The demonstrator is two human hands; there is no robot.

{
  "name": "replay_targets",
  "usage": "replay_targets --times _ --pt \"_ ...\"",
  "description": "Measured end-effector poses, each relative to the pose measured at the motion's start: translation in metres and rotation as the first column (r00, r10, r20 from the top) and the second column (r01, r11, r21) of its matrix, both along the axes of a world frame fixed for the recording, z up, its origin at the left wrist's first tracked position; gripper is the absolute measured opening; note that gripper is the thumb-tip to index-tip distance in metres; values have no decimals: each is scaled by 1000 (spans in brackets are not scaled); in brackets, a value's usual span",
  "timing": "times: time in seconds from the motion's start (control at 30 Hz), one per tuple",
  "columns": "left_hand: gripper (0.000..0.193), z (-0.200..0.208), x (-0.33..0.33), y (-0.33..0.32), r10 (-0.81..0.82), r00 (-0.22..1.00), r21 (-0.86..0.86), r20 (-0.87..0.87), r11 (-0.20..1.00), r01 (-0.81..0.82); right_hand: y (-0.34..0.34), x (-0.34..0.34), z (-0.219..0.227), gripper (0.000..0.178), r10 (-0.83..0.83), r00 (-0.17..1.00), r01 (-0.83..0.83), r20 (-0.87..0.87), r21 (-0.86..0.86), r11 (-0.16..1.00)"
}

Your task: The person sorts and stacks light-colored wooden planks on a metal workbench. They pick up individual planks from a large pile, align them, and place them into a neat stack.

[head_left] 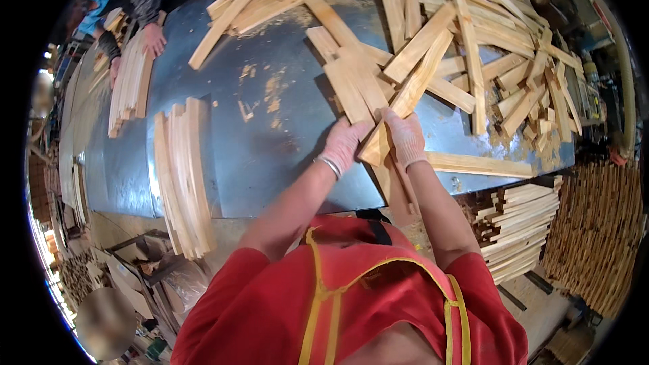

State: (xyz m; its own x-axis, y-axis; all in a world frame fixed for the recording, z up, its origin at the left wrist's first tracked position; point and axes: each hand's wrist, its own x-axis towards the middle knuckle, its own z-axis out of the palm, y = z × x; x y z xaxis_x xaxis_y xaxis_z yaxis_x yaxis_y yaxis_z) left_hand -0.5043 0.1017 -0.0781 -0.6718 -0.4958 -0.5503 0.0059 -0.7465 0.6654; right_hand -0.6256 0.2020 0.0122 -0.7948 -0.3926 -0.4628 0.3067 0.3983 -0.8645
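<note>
A gloved left hand (345, 143) pinches pale boards (349, 84) while the right hand (407, 138) grips a slanting plank (418, 80) near the front of the table (270, 152). A sharp tug could send the loosely crisscrossed pile (471, 61) beyond sliding; farther left, a co-worker's hands (154, 39) rest on strips (134, 88).

Left hand (343, 144): fingertips seemingly hidden | board heap (497, 30): cut off at top | round patch (106, 324): blurred
</note>
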Motion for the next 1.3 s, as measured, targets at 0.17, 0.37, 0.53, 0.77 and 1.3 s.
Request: replay_targets --times 0.17,0.37,0.53,0.77,1.3 --pt "42 39 91 -112 125 817 -559 562 786 264 -8 12 -78 43 -176 976 207 129 -289 935" --pt "33 64 284 -178 456 400 -585 795 404 703 21 112 -18 43 -89 940 251 330 -491 834" --pt "55 56 382 -188 629 136 -405 765 306 862 23 235 -46 50 288 781 104 555 -570 815" --pt "61 85 333 -104 6 949 -527 315 833 170 -43 330 -39 60 678 612 -416 407 -564 714" --pt "70 60 401 -130 620 396 -525 677 30 850 30 86 -38 91 618 688 -291 -381 635 716"
